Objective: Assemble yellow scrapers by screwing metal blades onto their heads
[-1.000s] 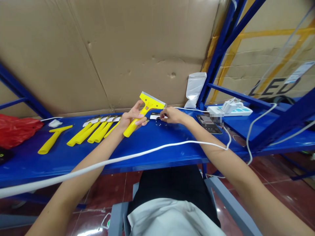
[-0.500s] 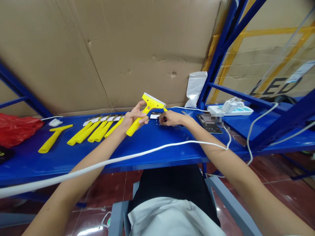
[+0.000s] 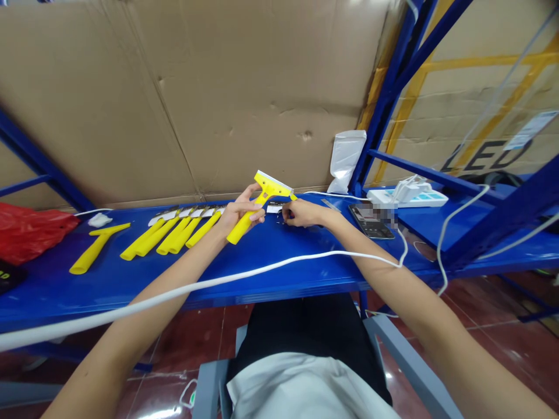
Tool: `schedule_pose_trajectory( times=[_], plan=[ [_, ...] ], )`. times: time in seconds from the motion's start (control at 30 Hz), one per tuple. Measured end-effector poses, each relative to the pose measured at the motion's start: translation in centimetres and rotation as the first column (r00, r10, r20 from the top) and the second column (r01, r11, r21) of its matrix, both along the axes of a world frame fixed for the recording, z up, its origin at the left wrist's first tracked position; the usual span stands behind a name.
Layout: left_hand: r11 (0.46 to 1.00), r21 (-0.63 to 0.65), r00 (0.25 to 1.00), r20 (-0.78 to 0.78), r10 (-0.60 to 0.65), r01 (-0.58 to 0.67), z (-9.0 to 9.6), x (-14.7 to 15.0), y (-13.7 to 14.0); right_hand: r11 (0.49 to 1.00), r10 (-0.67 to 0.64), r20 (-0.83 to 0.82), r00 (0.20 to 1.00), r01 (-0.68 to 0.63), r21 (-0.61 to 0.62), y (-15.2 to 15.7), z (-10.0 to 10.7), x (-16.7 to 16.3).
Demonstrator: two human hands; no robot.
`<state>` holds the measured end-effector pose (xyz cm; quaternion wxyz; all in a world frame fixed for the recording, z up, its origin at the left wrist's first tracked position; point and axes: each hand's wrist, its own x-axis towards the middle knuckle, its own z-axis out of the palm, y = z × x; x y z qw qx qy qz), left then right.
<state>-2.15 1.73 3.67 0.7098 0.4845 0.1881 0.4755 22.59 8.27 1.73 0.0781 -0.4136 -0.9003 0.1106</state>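
Note:
A yellow scraper [image 3: 243, 226] with a metal blade edge along its wide head is gripped by its handle in my left hand [image 3: 238, 214], tilted up above the tabletop. My right hand [image 3: 301, 213] is down at the blue surface with fingers curled together near small bits [image 3: 279, 221]. A short yellow piece [image 3: 293, 197] shows just above its fingers; whether the hand holds it is unclear. Between the hands lies a small black-and-white packet [image 3: 274, 208]. Several more yellow scrapers [image 3: 174, 235] lie in a row left of my left hand, their heads partly under white-and-black labels.
Farther left are a single yellow scraper [image 3: 94, 250], a white wad [image 3: 99, 219] and a red plastic bag [image 3: 35, 233]. A phone [image 3: 371, 221] and a white power strip [image 3: 410, 196] are on the right. A white cable [image 3: 262, 269] crosses over both forearms. Cardboard [image 3: 196, 87] stands behind.
The scraper in my left hand has dipped slightly, its head now a little lower. My right hand stays near the same spot on the table, fingers still curled.

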Motion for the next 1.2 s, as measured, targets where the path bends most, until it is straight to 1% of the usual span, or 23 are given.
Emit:
schedule_pose_trajectory(
  times=[0.23, 0.33, 0.53, 0.77, 0.9, 0.97, 1.03, 1.1, 1.2],
  plan=[
    [1.0, 0.011, 1.0, -0.019, 0.023, -0.023, -0.2, 0.1, 0.1, 0.992, -0.026, -0.002, 1.0, 0.025, -0.124, -0.5, 0.4, 0.4],
    [1.0, 0.013, 1.0, -0.025, 0.019, -0.018, -0.1, 0.2, 0.1, 0.987, -0.035, -0.007, 0.999, 0.033, -0.156, -0.4, 0.5, 0.9],
    [1.0, 0.014, 1.0, -0.013, -0.008, 0.009, -0.1, 0.3, -0.1, 0.981, -0.07, 0.009, 0.998, 0.07, -0.183, 0.0, 0.7, 1.6],
    [1.0, 0.003, 1.0, -0.021, -0.009, 0.009, -0.3, 0.4, 0.0, 0.982, -0.077, 0.013, 0.997, 0.079, -0.172, 0.2, 0.4, 1.7],
    [1.0, -0.003, 1.0, -0.031, 0.004, -0.004, -0.5, 0.4, 0.1, 0.992, -0.06, -0.002, 0.998, 0.059, -0.113, 0.2, 0.5, 1.6],
    [1.0, -0.005, 0.999, -0.035, 0.012, -0.012, -0.6, 0.5, 0.1, 0.998, -0.042, -0.034, 0.999, 0.04, -0.048, 0.1, 0.7, 1.4],
    [1.0, -0.012, 0.999, -0.039, 0.017, -0.017, -0.6, 0.5, 0.1, 0.998, -0.033, -0.09, 0.995, 0.037, 0.043, 0.0, 1.0, 1.3],
    [0.999, -0.025, 0.999, -0.039, 0.025, -0.026, -0.7, 0.6, 0.1, 0.986, -0.042, -0.168, 0.985, 0.068, 0.154, -0.1, 1.4, 1.2],
    [0.998, -0.041, 0.999, -0.025, 0.045, -0.046, -0.7, 0.6, 0.0, 0.944, -0.049, -0.294, 0.954, 0.141, 0.3, -0.4, 2.1, 1.3]
  ],
)
